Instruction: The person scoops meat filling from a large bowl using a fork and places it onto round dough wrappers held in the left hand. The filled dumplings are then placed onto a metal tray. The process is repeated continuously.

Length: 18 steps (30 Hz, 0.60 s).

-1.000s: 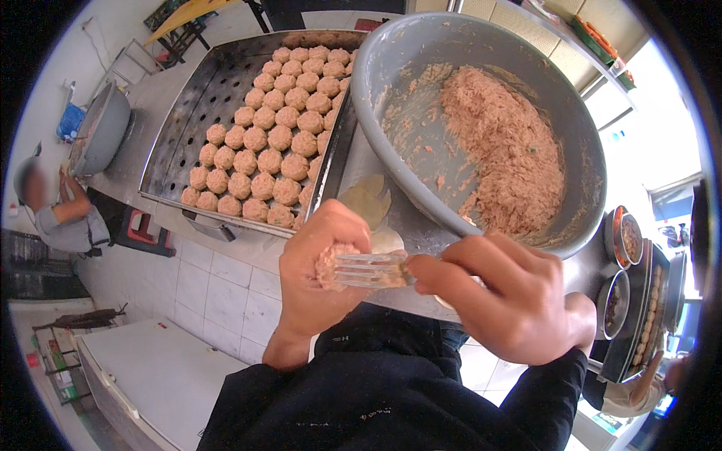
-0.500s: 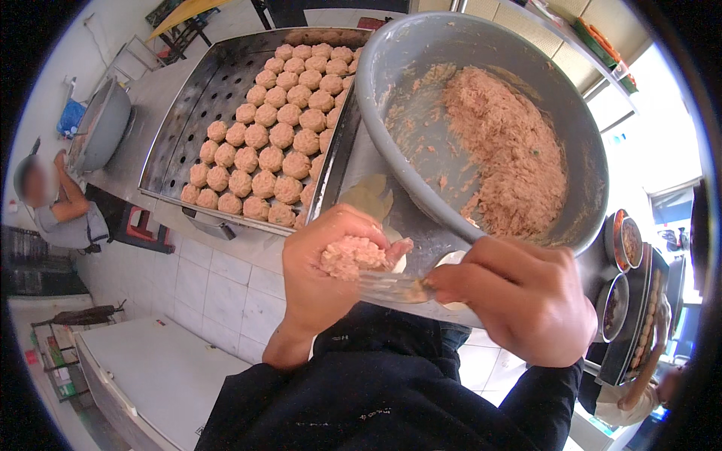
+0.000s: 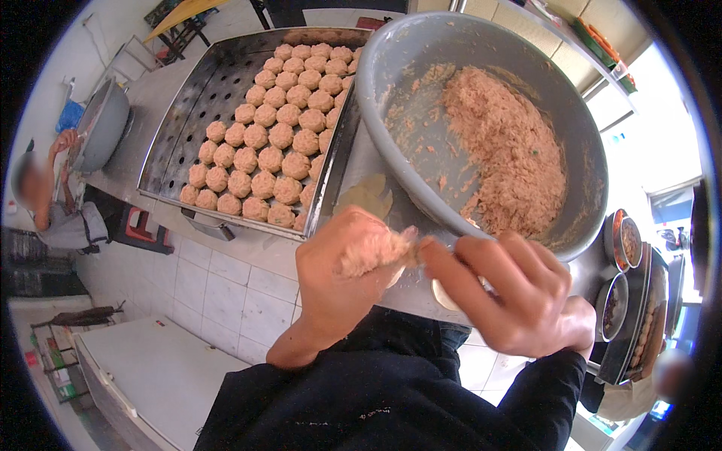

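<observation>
Two-handed over grey metal bench [image 3: 366, 161] | cupping coarse pale-pink minced meat [image 3: 370, 255] in left hand [image 3: 331, 272], with curled fingers | pinching thin, blurred utensil [image 3: 413, 254] between right hand [image 3: 511, 293] fingers, right at that meat | near big round grey plastic basin [image 3: 410, 161]

1 rough pink lump of mince [image 3: 368, 254] sits in the left hand [image 3: 331, 274], a blurred utensil [image 3: 416, 252] in the right hand [image 3: 511, 295].

Lower left: white chest freezer [image 3: 158, 368] by white floor tiles [image 3: 226, 293]. Left: co-worker in grey [image 3: 75, 227], red stool [image 3: 143, 240] — blue bag [image 3: 70, 116] near the grey tub [image 3: 109, 128]. Yellow table [image 3: 184, 16] — top left.
</observation>
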### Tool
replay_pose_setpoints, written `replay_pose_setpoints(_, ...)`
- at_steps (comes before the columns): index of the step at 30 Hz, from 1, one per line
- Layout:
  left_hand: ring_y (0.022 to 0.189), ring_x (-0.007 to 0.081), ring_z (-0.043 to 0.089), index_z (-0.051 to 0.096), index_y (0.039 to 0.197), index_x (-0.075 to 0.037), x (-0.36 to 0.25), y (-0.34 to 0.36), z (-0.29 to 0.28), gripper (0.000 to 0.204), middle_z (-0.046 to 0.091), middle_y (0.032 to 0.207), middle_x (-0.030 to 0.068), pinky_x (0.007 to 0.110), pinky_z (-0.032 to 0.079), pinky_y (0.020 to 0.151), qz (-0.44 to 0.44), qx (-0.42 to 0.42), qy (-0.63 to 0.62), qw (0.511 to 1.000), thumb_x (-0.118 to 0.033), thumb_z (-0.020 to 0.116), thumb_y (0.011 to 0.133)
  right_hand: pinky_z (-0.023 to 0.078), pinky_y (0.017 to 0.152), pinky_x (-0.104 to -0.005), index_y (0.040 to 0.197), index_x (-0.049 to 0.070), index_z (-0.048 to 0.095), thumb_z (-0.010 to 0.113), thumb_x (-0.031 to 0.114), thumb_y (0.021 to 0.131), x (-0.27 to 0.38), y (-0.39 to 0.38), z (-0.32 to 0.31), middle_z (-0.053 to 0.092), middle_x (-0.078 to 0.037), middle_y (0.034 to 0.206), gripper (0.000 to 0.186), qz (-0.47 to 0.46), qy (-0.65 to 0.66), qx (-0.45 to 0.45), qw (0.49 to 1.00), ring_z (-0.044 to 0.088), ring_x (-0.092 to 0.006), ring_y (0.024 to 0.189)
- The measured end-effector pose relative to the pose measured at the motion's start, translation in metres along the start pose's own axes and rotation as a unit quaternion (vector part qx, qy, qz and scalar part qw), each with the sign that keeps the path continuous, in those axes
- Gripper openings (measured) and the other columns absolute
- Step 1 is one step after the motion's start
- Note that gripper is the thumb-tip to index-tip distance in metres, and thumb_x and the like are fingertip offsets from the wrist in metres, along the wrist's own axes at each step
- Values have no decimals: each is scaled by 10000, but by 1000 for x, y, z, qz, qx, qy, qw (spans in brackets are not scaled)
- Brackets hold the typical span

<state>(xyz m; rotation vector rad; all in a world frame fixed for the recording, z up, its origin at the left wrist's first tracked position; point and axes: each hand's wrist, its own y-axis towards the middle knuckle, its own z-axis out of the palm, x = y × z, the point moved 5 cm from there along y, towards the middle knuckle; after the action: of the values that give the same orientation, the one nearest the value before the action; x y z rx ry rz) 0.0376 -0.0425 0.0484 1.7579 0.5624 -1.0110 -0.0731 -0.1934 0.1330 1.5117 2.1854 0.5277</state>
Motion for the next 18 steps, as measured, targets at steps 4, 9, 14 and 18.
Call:
replay_pose_setpoints(4,757,109,583,634,875,-6,16,-4,3,262,647,840,60,273,483,693,-128,-5,-23,992,75,879,830,597,754,-374,1066,45,748,696,-57,913,-60,-5,-21,741,-96,954,191,185,5,-90,979,738,-260,872)
replay_pose_setpoints(9,741,107,560,626,867,-5,18,-5,3,271,631,811,62,271,472,681,-146,26,-54,988,57,887,828,595,802,-392,1008,56,734,657,-10,949,-146,-19,16,759,-113,948,117,269,-137,386,872,766,-301,931)
replay_pose_setpoints(14,745,130,585,633,869,-2,12,-3,7,244,640,823,69,283,486,700,-140,53,-69,986,84,857,825,602,699,-402,920,47,751,685,-9,933,-93,-15,-56,769,-93,900,88,224,-61,151,961,779,-275,834)
replay_pose_setpoints(18,768,153,626,646,887,3,2,0,12,249,658,842,73,300,504,720,-136,69,-110,982,102,849,782,548,503,-305,959,59,772,794,58,858,-28,11,-38,716,-61,820,103,43,53,125,990,725,-139,752)
